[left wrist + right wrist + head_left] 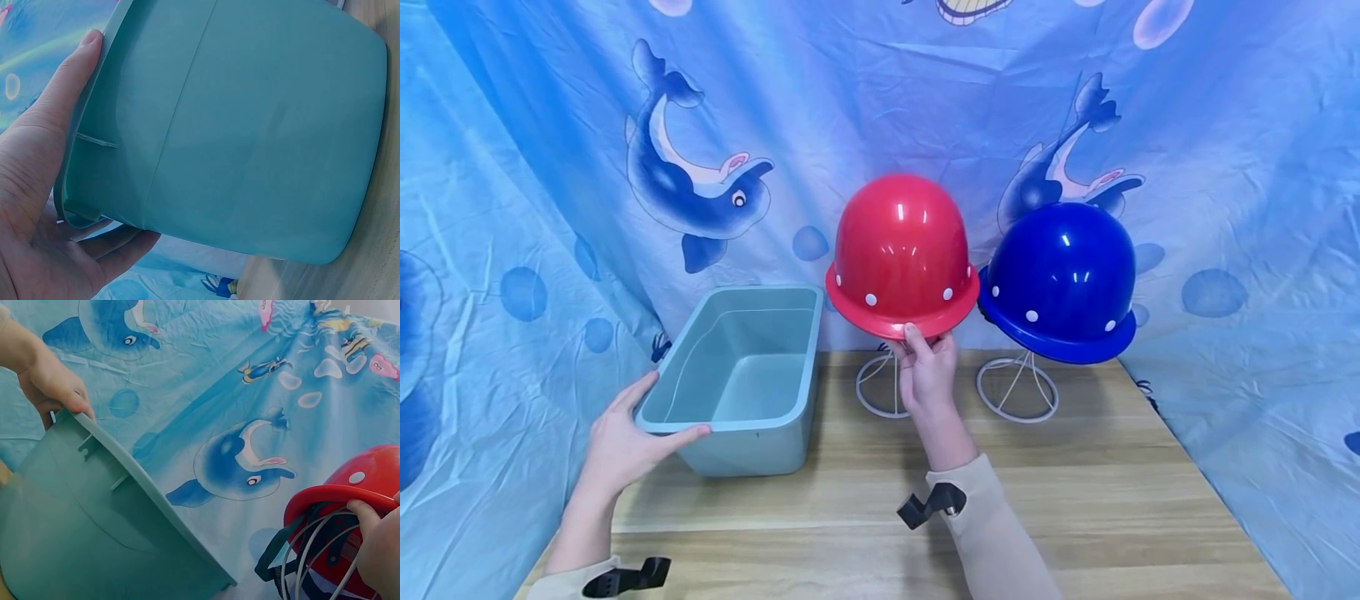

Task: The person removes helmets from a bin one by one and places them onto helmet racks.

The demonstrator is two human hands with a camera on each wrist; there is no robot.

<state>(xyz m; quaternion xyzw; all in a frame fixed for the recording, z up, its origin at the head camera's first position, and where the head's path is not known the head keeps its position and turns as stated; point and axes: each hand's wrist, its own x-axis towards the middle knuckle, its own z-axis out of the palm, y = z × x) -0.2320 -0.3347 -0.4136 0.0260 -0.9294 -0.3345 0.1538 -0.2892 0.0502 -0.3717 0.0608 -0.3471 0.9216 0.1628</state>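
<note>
A red hard hat (pixel 901 250) with white rivets sits over a white wire stand (pixel 880 398). My right hand (pixel 930 371) pinches its front brim, thumb on top and fingers beneath. From below, in the right wrist view, dark straps (pixel 270 553) and the stand's wires show inside the shell. My left hand (pixel 625 437) grips the near left corner of a grey-green plastic bin (pixel 805 398). Its thumb lies along the front rim, and the other fingers reach round the left side. In the left wrist view the bin's outer wall (pixel 250 144) fills most of the picture.
To the right, a blue hard hat (pixel 1063 279) tilts on a second white wire stand (pixel 1017 408), close beside the red one. Everything stands on a wood-grain table (pixel 850 508). A blue curtain (pixel 880 108) printed with dolphins hangs behind and at both sides.
</note>
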